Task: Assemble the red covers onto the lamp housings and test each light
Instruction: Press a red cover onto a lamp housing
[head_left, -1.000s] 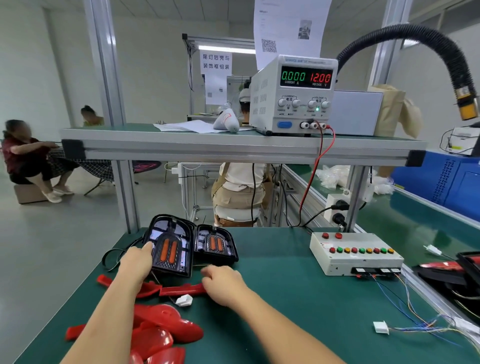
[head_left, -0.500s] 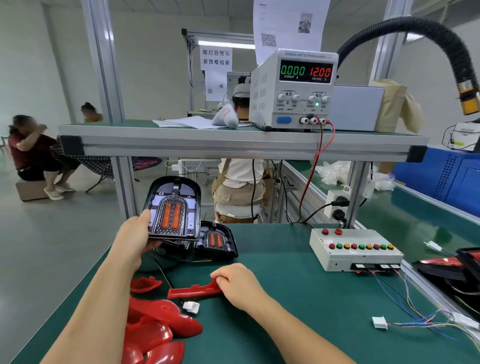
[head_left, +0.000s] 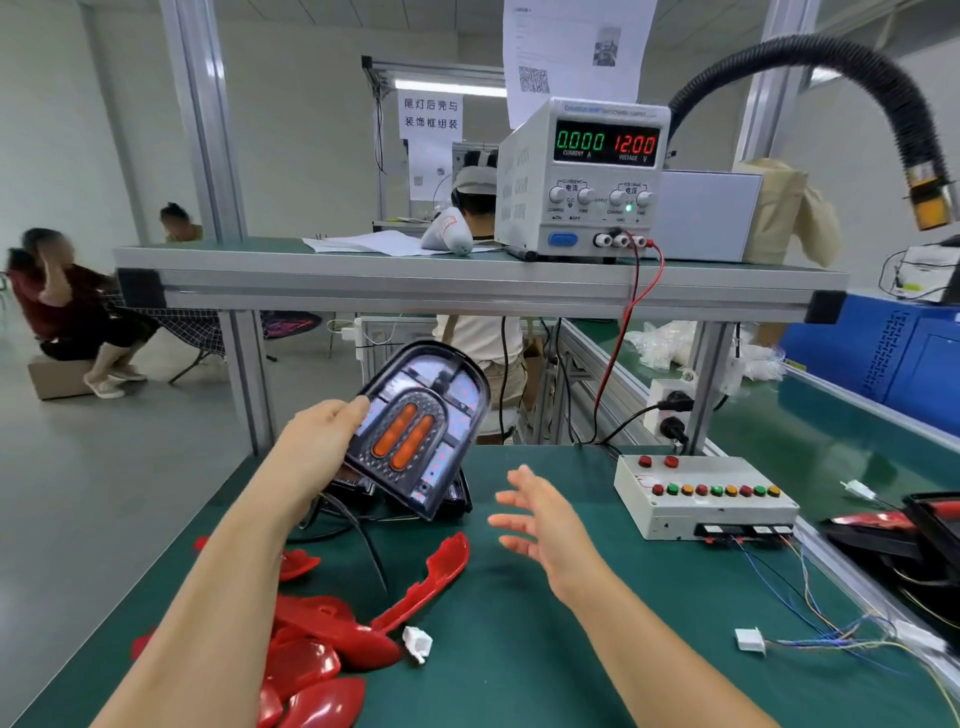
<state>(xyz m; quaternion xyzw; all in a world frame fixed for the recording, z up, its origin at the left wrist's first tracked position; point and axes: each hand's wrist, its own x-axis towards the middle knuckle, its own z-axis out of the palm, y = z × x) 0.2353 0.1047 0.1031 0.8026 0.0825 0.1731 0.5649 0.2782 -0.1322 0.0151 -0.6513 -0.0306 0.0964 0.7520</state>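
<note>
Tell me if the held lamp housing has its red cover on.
Off. The lamp housing in the left hand shows bare orange inserts; red covers lie on the mat.

The red covers (head_left: 332, 636) are gleaming as glossy plastic; the lamp housing (head_left: 434, 415) is showing dark plastic with shiny insets; the table (head_left: 519, 675) is looking matt, the shelf frame (head_left: 467, 299) metal.

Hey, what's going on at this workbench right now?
A person is assembling lamps. Their left hand grips a black lamp housing up above the green mat, with no red cover on it yet. The right hand hovers open and holds nothing, near a long red cover lying on the mat. More red covers are piled at the near left. The power supply reads 12.00 volts and zero current, so no lamp seems powered.
</note>
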